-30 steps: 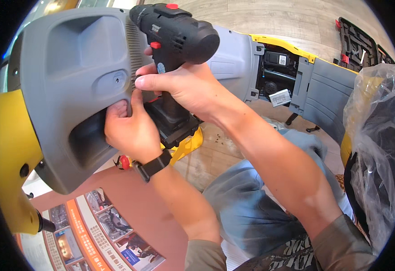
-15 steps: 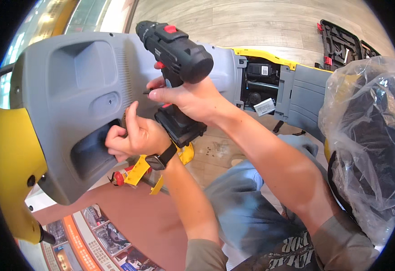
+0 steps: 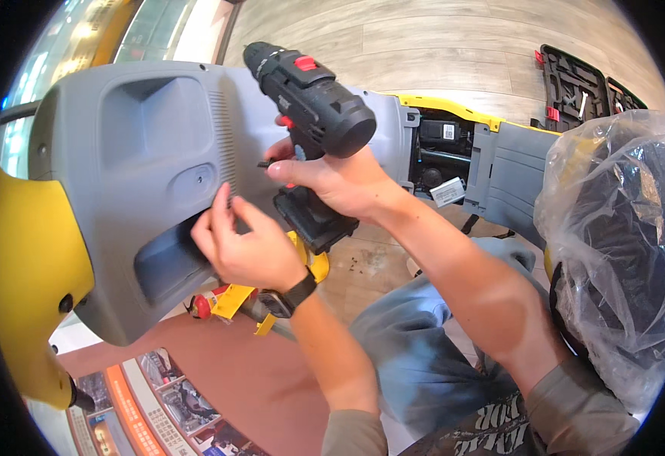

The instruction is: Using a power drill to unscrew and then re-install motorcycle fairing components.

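My right hand (image 3: 347,178) is wrapped round the grip of a black cordless drill (image 3: 313,99) with red buttons, its chuck toward the far left. A small dark piece (image 3: 265,164), too small to name, sticks out by that hand's thumb. Lower left, my left hand (image 3: 250,247) is closed, with the index finger and thumb near each other; whatever lies between them is too small to make out. It hovers over the dark recess of a grey moulded plastic panel (image 3: 150,163), which has a small hole (image 3: 200,180) in a shallow oval dip.
Right of the drill, an open bay (image 3: 442,156) shows black parts and a silver label. A plastic-wrapped seat (image 3: 613,251) stands at right, an open tool case (image 3: 575,83) beyond. Yellow pieces (image 3: 233,302) and a red fire extinguisher (image 3: 202,306) lie below the panel.
My left hand has turned, so its thumb now shows beside the index finger. The drill stays in my right hand. The whole view has shifted slightly.
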### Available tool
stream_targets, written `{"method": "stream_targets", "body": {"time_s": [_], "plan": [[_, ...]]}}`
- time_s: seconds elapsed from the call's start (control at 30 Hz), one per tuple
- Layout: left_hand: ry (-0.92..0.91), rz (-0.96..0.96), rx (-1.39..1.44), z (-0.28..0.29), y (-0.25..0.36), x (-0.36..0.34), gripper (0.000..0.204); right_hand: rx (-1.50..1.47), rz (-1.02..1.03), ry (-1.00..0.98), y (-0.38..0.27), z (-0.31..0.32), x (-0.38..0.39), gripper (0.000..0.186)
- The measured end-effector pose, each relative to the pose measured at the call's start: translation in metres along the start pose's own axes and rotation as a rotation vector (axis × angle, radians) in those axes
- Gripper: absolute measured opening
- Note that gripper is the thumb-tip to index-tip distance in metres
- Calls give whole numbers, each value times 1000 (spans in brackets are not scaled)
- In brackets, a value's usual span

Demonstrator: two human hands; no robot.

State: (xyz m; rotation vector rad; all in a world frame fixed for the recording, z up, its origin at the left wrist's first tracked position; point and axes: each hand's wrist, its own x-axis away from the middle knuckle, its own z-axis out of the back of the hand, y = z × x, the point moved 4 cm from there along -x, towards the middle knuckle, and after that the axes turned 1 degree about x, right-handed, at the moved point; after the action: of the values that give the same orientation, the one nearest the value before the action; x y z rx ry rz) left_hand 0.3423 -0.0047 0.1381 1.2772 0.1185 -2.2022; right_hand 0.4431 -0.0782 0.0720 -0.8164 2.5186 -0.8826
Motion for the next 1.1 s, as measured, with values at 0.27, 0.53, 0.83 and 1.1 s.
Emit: {"method": "stream_targets", "body": {"time_s": [0.27, 0.53, 0.83, 1.1], "plan": [[-74, -213, 205, -14, -20, 29, 17, 11, -21, 76, -7, 6, 7, 57], [-38, -218, 117, -17, -14, 26, 23, 1, 25, 76, -11, 6, 8, 49], [-335, 240, 271, -15, -10, 21, 32, 50, 11, 86, -18, 4, 8, 49], [-445, 686, 1038, -24, -31, 23, 30, 26, -6, -1, -13, -1, 7, 53]]}}
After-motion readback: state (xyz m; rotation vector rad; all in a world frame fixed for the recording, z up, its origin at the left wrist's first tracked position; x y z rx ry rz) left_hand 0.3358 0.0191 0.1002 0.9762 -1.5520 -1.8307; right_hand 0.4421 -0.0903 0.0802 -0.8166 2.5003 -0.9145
